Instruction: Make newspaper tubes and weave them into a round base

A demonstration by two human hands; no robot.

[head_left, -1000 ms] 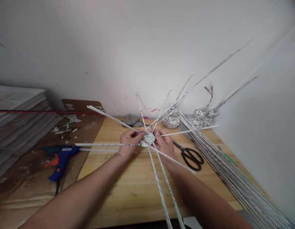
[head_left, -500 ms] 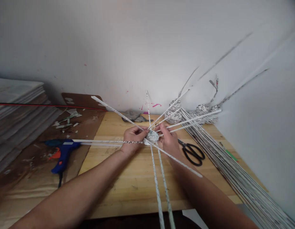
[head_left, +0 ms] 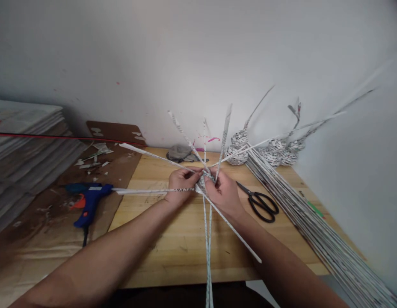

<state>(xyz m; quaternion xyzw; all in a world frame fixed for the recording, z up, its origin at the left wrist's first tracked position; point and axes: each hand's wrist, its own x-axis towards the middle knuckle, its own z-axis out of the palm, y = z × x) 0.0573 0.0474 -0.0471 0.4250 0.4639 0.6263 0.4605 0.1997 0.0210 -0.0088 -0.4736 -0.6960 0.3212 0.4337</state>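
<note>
A small round weave of rolled newspaper [head_left: 201,183] is held between both hands above the wooden table. Several long paper tubes [head_left: 232,222] stick out from it in all directions. My left hand [head_left: 183,182] grips its left edge, thumb on top and fingers underneath. On its right edge, my right hand [head_left: 223,188] is closed, the thumb pressing on the weave near the base of an upright paper tube [head_left: 226,126]. The fingertips beneath the weave are hidden. Black-handled scissors [head_left: 262,205] lie just right of my right hand.
A blue glue gun [head_left: 92,201] lies on brown cardboard [head_left: 123,171] at left, beside stacked newspapers [head_left: 31,158]. A bundle of paper tubes [head_left: 307,218] crosses the table's right side. Woven paper gourd shapes [head_left: 237,147] and a grey cloth [head_left: 179,152] sit by the wall.
My right hand has closed in over the weave, its thumb now on top. Tubes that leaned right have shifted; one stands more upright and another leans up-left. The view has moved slightly.
</note>
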